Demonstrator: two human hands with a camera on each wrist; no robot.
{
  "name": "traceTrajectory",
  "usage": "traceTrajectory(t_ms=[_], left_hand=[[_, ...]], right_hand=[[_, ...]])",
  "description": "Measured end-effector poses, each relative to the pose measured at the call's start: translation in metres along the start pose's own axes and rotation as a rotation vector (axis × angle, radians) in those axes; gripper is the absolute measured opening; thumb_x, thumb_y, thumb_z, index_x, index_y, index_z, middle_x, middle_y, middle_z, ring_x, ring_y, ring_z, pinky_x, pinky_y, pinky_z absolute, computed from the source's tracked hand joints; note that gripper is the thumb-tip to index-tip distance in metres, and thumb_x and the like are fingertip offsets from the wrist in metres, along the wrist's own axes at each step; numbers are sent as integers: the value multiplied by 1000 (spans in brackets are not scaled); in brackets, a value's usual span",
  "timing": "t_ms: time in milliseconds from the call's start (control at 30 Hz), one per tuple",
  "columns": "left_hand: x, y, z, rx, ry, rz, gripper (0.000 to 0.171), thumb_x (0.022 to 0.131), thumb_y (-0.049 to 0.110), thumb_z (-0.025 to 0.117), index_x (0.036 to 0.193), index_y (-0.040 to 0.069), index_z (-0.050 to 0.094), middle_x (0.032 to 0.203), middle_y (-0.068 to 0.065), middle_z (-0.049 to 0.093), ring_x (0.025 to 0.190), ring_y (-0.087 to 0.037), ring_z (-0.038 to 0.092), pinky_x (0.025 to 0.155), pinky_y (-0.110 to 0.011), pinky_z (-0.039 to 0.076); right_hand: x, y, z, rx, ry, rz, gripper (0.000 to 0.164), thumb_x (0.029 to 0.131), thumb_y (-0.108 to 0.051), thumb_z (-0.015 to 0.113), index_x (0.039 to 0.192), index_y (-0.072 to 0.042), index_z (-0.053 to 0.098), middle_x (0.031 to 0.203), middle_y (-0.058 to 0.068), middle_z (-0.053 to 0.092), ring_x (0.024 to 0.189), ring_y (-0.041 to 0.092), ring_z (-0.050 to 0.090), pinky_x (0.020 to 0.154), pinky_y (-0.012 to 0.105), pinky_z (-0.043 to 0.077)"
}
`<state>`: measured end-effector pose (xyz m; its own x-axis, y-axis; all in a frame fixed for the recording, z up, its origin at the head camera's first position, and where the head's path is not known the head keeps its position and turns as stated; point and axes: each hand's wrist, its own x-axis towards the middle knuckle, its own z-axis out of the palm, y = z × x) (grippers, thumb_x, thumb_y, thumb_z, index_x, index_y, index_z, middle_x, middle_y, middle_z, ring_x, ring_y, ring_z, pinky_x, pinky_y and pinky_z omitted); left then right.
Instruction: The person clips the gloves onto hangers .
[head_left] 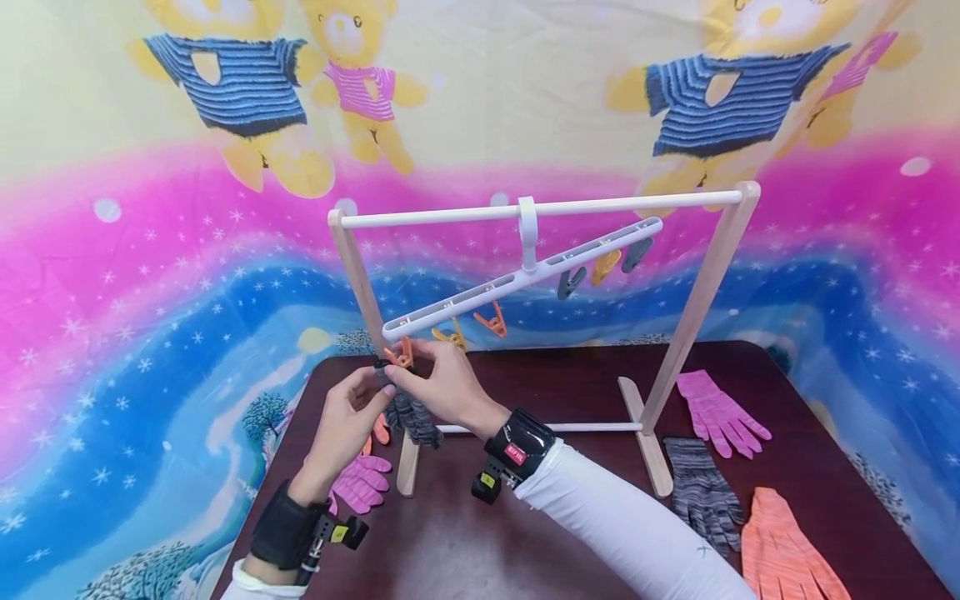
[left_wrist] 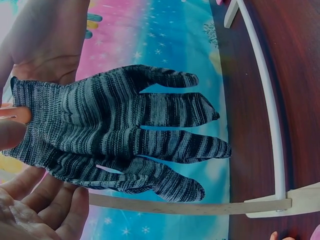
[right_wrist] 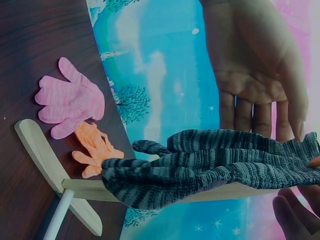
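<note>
A black-and-grey striped knit glove (left_wrist: 110,115) hangs by its cuff, fingers down. An orange clip (head_left: 401,354) at the low left end of the white hanger bar (head_left: 465,298) sits on the cuff, its tip showing over the knit in the left wrist view. My left hand (head_left: 352,412) pinches one side of the cuff between thumb and fingers. From the other side my right hand (head_left: 453,383) holds the cuff close beside the clip, its thumb over the cuff's dark edge. The right fingertips (right_wrist: 292,212) are partly hidden behind the glove.
A wooden rack (head_left: 678,325) with a white top rod carries the tilted hanger; more clips, among them a yellow clip (head_left: 606,267), hang along it. Pink (head_left: 723,412), grey (head_left: 703,496) and orange gloves (head_left: 787,550) lie at right. Another pink glove (head_left: 360,483) and orange glove (right_wrist: 95,145) lie at left.
</note>
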<state>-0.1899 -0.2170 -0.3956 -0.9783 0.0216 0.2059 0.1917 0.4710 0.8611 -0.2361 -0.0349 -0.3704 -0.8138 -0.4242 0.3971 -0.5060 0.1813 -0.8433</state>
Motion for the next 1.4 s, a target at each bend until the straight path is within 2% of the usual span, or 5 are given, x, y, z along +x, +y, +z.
traceTrajectory(t_ms=[200,700,1000,1233,1400], left_hand=[[1,-1,0,-12,-5,-11,38,102,26,60,135,7,58,128,-14,68,111,-12,65,94,-19,50],[-2,-5,4,-119,-15,24,32,102,17,60,131,2,60,128,-19,68,107,6,62,96,-10,45],[-4,-7,5,-92,-26,25,32,103,17,59,131,2,61,127,-18,68,118,-22,66,95,-11,47],[-8,-13,7,-42,-24,-3,33,103,20,59,131,3,61,128,-16,67,120,-29,64,97,-11,45],[-10,-17,10,-67,-29,2,32,102,19,60,130,3,62,127,-17,68,119,-28,65,96,-13,47]], right_hand=[[-3,5,1,-16,-25,9,36,95,-29,69,127,-12,69,115,4,76,100,10,73,78,21,55],[-12,22,-1,-164,-67,80,50,91,-41,72,133,-15,66,109,3,75,86,10,66,70,23,51],[-20,31,-3,-194,-91,86,48,90,-36,73,132,-13,65,98,1,72,72,11,56,61,24,41],[-26,40,-5,-246,-107,130,62,88,-40,75,141,-12,59,134,3,68,123,15,62,99,38,51],[-31,44,-6,-274,-118,152,66,87,-42,76,141,-10,58,131,4,68,121,18,63,100,41,51]])
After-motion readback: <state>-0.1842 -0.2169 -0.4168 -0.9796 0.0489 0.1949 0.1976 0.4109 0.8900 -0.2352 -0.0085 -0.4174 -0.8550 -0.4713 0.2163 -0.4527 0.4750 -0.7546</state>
